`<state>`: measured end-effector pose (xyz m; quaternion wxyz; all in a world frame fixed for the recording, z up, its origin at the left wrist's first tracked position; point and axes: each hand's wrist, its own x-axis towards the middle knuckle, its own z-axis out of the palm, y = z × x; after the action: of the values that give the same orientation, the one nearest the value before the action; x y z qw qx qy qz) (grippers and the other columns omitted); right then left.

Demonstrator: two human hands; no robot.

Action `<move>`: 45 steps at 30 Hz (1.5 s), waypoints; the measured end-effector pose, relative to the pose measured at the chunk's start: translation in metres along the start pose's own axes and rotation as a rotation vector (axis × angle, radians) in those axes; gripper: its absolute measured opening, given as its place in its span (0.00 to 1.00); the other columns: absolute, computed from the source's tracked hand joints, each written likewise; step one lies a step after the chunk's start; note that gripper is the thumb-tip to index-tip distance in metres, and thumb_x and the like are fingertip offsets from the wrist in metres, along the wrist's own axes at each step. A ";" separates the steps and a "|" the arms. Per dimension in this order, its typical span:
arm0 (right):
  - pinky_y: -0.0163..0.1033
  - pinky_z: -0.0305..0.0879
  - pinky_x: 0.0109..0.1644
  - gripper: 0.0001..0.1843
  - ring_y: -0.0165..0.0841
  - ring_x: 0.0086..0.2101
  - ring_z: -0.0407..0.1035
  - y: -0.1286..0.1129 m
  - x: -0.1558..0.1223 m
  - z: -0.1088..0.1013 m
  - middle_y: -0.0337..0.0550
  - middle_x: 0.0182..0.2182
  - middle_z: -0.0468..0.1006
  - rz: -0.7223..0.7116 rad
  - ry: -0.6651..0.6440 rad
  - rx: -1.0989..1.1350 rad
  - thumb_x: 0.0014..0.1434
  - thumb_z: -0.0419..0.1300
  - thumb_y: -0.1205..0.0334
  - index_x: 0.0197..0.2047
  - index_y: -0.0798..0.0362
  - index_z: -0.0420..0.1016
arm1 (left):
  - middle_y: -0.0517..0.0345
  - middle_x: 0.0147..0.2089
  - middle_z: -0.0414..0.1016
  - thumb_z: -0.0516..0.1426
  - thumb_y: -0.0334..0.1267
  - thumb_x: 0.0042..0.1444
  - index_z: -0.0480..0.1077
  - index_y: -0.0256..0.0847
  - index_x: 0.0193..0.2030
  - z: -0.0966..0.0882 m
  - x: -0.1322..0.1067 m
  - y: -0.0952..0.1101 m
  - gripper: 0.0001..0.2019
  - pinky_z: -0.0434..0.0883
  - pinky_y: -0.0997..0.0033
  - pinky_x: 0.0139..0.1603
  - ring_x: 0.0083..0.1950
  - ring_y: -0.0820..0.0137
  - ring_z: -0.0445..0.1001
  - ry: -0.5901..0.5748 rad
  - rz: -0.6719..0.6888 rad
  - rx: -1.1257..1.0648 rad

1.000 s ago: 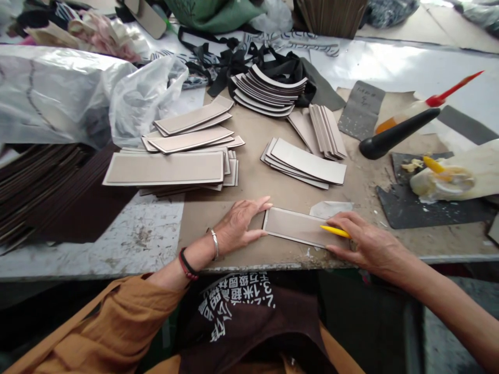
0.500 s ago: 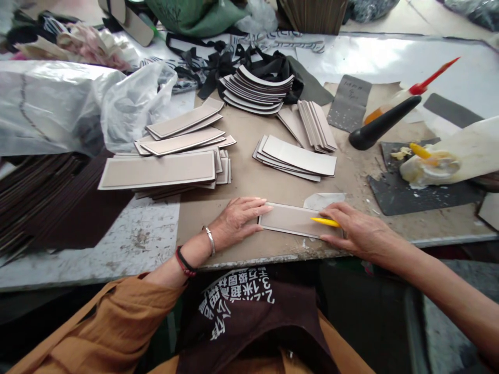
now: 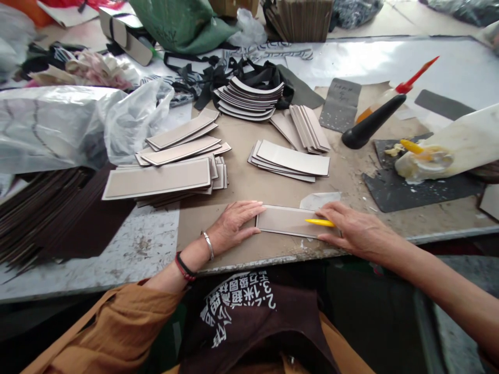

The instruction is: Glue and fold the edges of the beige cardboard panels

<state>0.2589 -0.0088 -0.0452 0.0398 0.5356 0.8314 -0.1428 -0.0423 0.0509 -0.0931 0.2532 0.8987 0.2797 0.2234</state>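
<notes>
A flat beige rectangular panel (image 3: 286, 220) with a pale border and dark edge lies on brown board near the table's front edge. My left hand (image 3: 236, 224) grips its left end, with fingertips at the far corner and thumb at the near one. At the other end, my right hand (image 3: 346, 226) pinches the panel between thumb and fingers. It also holds a yellow pointed plastic stick (image 3: 319, 223), whose tip points left over the panel. The stick's rear end is hidden in the hand. Just beyond the panel lies a small whitish scrap (image 3: 320, 200).
Similar panels are piled at left (image 3: 158, 179) and in a stack (image 3: 290, 158) ahead. Curved pieces (image 3: 249, 98) lie farther back. At right are a black cone-shaped tool (image 3: 372, 122), a red-nozzled bottle (image 3: 405, 87) and a glue-smeared white bottle (image 3: 452, 145). Dark sheets (image 3: 50, 213) lie left.
The camera view has shifted slightly. Both hands keep their places at the panel's ends, and the yellow stick stays over it with little visible movement.
</notes>
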 end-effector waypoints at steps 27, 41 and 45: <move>0.43 0.68 0.40 0.19 0.39 0.38 0.69 -0.006 0.001 -0.004 0.51 0.46 0.67 0.032 -0.052 -0.031 0.58 0.57 0.58 0.51 0.56 0.64 | 0.46 0.58 0.67 0.53 0.37 0.59 0.67 0.39 0.52 0.002 -0.002 -0.002 0.15 0.67 0.55 0.55 0.58 0.62 0.64 -0.012 0.087 0.138; 0.49 0.62 0.52 0.27 0.42 0.46 0.65 0.025 -0.032 0.000 0.50 0.45 0.66 0.129 0.140 0.229 0.52 0.64 0.55 0.53 0.54 0.64 | 0.44 0.58 0.66 0.52 0.35 0.59 0.66 0.36 0.53 0.003 -0.001 0.002 0.16 0.67 0.57 0.57 0.59 0.61 0.63 0.000 0.131 0.194; 0.48 0.63 0.52 0.27 0.42 0.46 0.65 0.027 -0.037 0.006 0.49 0.44 0.68 0.147 0.141 0.270 0.52 0.63 0.55 0.53 0.54 0.64 | 0.45 0.58 0.66 0.53 0.36 0.59 0.66 0.37 0.54 0.003 -0.001 0.002 0.16 0.66 0.59 0.57 0.59 0.61 0.63 0.004 0.127 0.186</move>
<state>0.2980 -0.0328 -0.0484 -0.0808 0.6040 0.7640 -0.2121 -0.0402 0.0482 -0.0947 0.1535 0.9338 0.2423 0.2138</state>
